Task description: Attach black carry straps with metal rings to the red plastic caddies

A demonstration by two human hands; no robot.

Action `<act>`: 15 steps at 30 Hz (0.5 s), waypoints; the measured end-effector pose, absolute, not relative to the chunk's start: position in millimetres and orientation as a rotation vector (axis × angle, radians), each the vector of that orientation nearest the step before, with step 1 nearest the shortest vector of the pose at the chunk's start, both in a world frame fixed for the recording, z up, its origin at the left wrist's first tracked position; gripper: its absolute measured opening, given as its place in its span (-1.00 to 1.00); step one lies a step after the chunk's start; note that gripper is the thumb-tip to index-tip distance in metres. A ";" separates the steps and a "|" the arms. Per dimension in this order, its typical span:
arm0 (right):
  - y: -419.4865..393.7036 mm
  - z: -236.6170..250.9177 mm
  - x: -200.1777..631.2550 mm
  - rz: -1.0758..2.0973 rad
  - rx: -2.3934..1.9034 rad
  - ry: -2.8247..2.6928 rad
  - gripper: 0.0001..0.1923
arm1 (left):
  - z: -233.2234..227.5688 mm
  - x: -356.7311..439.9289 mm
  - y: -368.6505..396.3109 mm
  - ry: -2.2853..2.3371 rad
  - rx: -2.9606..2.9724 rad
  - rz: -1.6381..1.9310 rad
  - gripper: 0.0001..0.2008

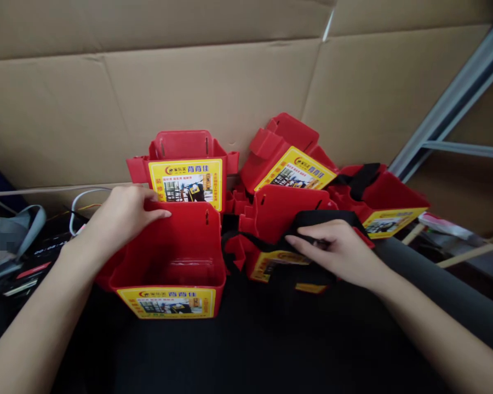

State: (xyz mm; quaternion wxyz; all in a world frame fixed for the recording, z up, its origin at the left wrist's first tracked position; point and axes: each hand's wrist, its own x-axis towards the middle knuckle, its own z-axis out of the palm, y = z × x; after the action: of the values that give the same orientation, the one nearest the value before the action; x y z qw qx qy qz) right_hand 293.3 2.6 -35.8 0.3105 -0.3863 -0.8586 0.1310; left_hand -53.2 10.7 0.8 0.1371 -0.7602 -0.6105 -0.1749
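A red plastic tool box (181, 235) with a yellow printed label stands at the front left, its inside showing bare. My left hand (133, 210) is closed on its raised back wall near the upper left corner, thumb on the inner side. At the right, my right hand (332, 246) pinches a black strap (328, 218) that lies over another red box (291, 205). More black strap hangs down over that box's yellow label. Part of what the right fingertips hold is hidden.
Behind stand a red box (184, 145) and a tilted red box (287, 131) against the cardboard wall (213, 87). Another strapped red box (394, 191) lies at right beside a metal frame (452, 93). Cables and a dark device (45, 251) sit at left.
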 end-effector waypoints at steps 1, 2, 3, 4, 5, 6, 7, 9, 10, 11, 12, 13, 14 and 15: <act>7.2 -39.6 304.4 0.289 -1.065 -2.253 -0.56 | 0.0 -49.6 10.0 -1.777 -2.188 -0.499 -0.68; 12.2 -41.7 316.0 0.248 -1.105 -2.249 -0.56 | -1.4 -44.8 8.9 -1.796 -2.168 -0.498 -0.68; 17.1 -42.5 326.8 0.213 -1.129 -2.254 -0.55 | -3.7 -39.1 7.5 -1.821 -2.141 -0.507 -0.67; 21.5 -42.3 335.6 0.184 -1.137 -2.264 -0.54 | -6.5 -32.9 6.0 -1.850 -2.104 -0.524 -0.67; 25.0 -41.5 341.9 0.163 -1.133 -2.279 -0.52 | -9.8 -26.8 4.3 -1.874 -2.058 -0.548 -0.68; 27.5 -40.5 345.3 0.155 -1.122 -2.303 -0.51 | -13.2 -21.2 2.8 -1.888 -2.013 -0.578 -0.68; 28.8 -39.5 346.2 0.161 -1.110 -2.330 -0.50 | -16.4 -16.8 1.5 -1.891 -1.975 -0.612 -0.68; 28.9 -38.1 342.5 0.205 -1.092 -2.378 -0.50 | -21.2 -12.4 0.8 -1.858 -1.923 -0.681 -0.67; 28.2 -37.8 339.3 0.237 -1.094 -2.396 -0.51 | -22.5 -12.6 1.6 -1.829 -1.912 -0.720 -0.65; 27.5 -37.8 336.2 0.266 -1.100 -2.404 -0.51 | -23.0 -13.9 3.3 -1.802 -1.908 -0.758 -0.62; 27.0 -38.0 333.3 0.286 -1.111 -2.399 -0.51 | -22.9 -15.8 5.9 -1.777 -1.910 -0.787 -0.60; 26.9 -38.6 331.0 0.305 -1.125 -2.391 -0.51 | -22.4 -17.8 9.1 -1.752 -1.917 -0.800 -0.58; 27.3 -39.4 329.3 0.324 -1.133 -2.383 -0.51 | -21.7 -19.5 12.8 -1.728 -1.921 -0.791 -0.58; 28.1 -40.3 328.1 0.340 -1.141 -2.371 -0.50 | -21.0 -20.4 16.7 -1.701 -1.921 -0.757 -0.60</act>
State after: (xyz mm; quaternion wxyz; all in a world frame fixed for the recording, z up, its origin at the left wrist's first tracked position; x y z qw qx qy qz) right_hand 328.1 28.1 -40.3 0.2420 -0.4172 -0.8671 0.1242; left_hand -20.4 16.7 -21.0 0.2309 -0.6986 -0.6187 -0.2753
